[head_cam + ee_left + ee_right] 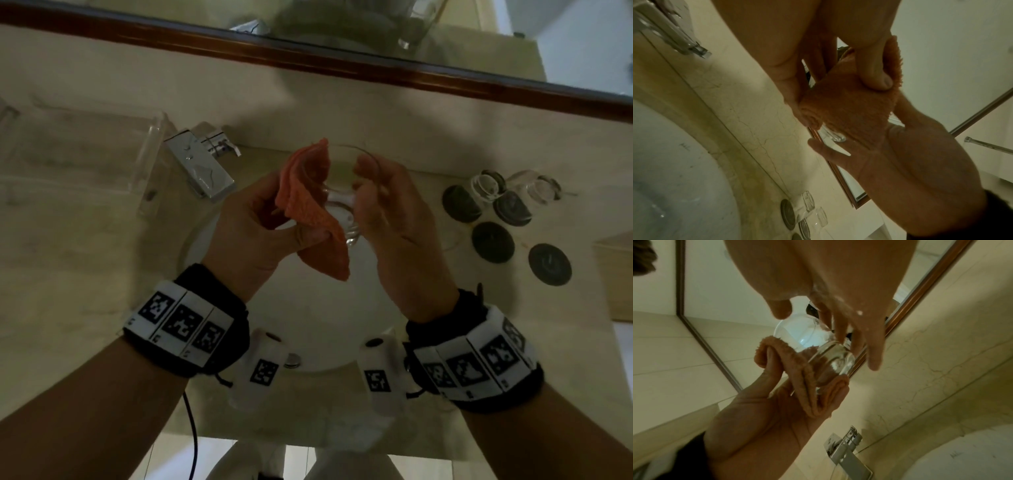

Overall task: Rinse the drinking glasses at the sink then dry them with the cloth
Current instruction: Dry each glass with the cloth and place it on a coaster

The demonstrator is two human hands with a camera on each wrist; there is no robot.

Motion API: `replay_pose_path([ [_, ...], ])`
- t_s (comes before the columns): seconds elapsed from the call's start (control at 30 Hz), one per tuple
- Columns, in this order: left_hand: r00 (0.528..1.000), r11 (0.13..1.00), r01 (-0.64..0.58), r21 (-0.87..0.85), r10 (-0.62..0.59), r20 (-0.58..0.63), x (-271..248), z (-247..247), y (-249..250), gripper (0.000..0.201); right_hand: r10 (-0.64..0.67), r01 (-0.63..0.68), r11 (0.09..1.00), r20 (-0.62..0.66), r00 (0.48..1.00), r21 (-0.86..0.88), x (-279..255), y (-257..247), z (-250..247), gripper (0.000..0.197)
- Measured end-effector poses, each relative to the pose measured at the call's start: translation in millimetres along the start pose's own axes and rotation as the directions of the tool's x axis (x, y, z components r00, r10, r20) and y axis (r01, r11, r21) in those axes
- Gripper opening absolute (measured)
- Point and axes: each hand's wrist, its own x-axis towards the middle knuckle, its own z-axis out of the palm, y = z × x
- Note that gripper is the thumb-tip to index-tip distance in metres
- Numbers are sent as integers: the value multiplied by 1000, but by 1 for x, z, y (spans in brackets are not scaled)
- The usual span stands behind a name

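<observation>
Over the sink basin (308,325) my right hand (373,192) grips a clear drinking glass (342,202) by its lower part, tilted on its side. My left hand (287,233) pinches a folded orange cloth (308,212) and presses it against the glass's left side. In the right wrist view the cloth (803,378) wraps under the glass (824,353), with left fingers inside the fold. In the left wrist view my thumb (877,78) presses on the cloth (849,110), which covers most of the glass; its base (836,136) shows. Two more clear glasses (486,185) (544,188) stand on the counter at the right.
A chrome faucet (202,168) sits behind the basin on the left. A clear plastic tray (85,154) stands further left. Several dark round coasters (493,241) lie on the right counter by the glasses. A wood-framed mirror (342,65) backs the counter. A wooden box (616,274) sits at the right edge.
</observation>
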Motion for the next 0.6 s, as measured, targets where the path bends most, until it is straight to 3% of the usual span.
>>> replay_pose_path([
  [0.1, 1000, 1000, 1, 11, -1, -11, 0, -1, 0, 58, -6, 3, 997, -36, 999, -81, -1, -1, -1, 63],
  [0.2, 1000, 1000, 2, 2, -2, -18, 1, -3, 1, 58, 22, -18, 988, -26, 999, 156, 0, -1, -1, 70],
  [0.3, 1000, 1000, 4, 9, -4, -25, 2, -4, -1, 63, 25, -39, 943, 47, 999, 330, 1, 4, -1, 40],
  [0.37, 999, 1000, 12, 11, -12, -37, 3, -5, -2, 56, 16, -25, 980, 49, 999, 195, 2, 4, 0, 29],
  [0.47, 999, 1000, 10, 19, -9, -44, 1, -2, 1, 53, 37, -33, 992, 33, 999, -123, 2, 7, 5, 65],
  [0.53, 1000, 999, -2, 43, 3, -29, 0, 0, 2, 58, 26, -24, 986, 12, 1000, -163, 3, 8, 6, 81],
  [0.6, 1000, 999, -7, 47, 8, -20, 0, 0, 3, 59, 30, -31, 996, -7, 1000, -82, 5, 4, 3, 72],
])
